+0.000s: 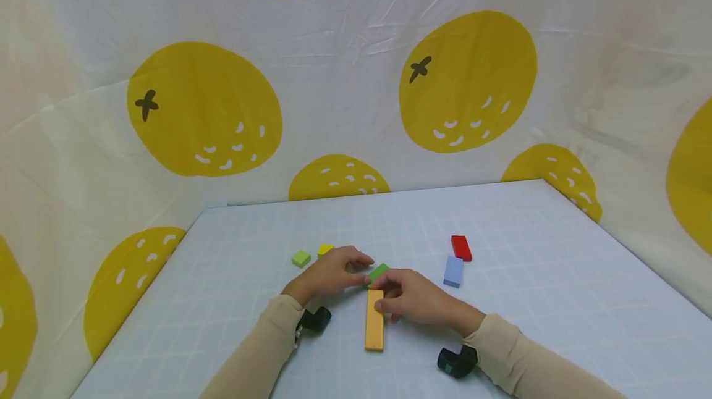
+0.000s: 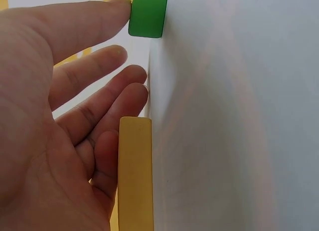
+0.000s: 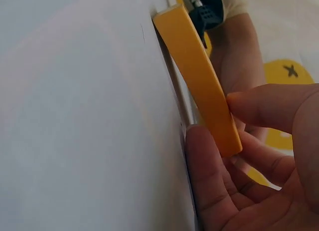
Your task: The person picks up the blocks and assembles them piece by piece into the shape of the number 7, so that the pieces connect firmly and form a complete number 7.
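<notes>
The right hand (image 1: pixel 411 299) pinches the orange block (image 1: pixel 374 332), best guided lightly; the left hand (image 1: pixel 330 272), loosely spread, seemingly touches the green block (image 2: pixel 148 16) and should steady it.

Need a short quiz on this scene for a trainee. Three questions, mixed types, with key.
1. Which block does the right hand hold?
2. True or false: the red block lies farther from the person than the blue block.
3. Fill in: in the head view, just left of the partly hidden yellow block lies the small ____.

Key:
1. The orange block.
2. True.
3. light green block.
</notes>
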Tool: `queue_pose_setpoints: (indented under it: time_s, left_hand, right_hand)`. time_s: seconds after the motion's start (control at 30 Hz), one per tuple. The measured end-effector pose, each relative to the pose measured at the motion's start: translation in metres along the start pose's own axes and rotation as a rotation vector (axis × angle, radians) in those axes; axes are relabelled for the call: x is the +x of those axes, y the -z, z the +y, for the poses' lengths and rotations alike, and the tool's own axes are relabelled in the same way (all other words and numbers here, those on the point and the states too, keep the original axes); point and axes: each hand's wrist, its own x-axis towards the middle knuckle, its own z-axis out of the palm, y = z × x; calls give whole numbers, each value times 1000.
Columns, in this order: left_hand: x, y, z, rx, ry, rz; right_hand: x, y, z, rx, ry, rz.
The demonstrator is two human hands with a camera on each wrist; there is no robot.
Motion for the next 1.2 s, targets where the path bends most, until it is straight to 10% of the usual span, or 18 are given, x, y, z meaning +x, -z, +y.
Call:
queue_pose_setpoints:
  time_s: [1.2]
  left_hand:
    - [1,-1,0,12,2,2]
  right_hand:
    - [-11,3,-2,-262,54,-99]
